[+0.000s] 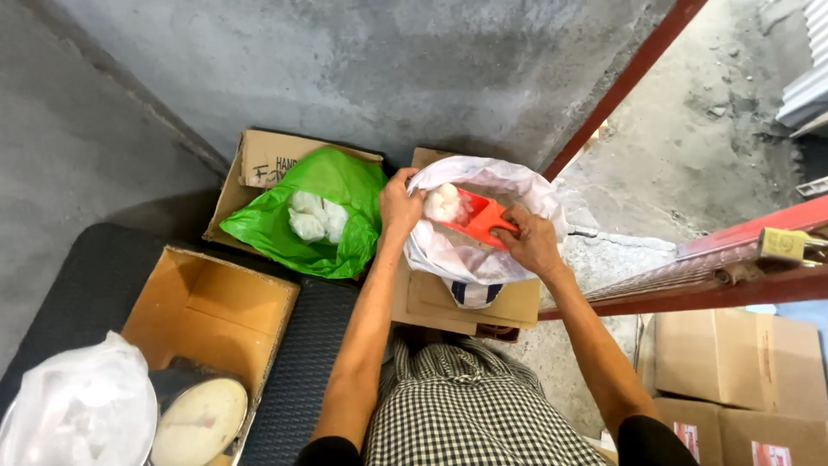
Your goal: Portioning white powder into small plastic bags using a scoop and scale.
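Observation:
My right hand point(531, 240) grips the handle of an orange-red plastic scoop point(479, 217) that carries a lump of white material point(444, 204). The scoop is inside the mouth of a white plastic bag point(461, 255) standing in a cardboard box point(448, 302). My left hand point(399, 204) pinches the left rim of that bag and holds it wide. Left of it, a green plastic bag point(332, 185) lies spread in another cardboard box point(263, 160), with white lumps point(316, 217) inside.
An empty cardboard box point(216, 298) sits on a dark mat point(302, 362) at lower left, beside a white bag point(78, 406) and a round pale dish point(200, 421). A red metal bar with a brass padlock point(787, 244) crosses at right. More cardboard boxes point(733, 362) stand lower right.

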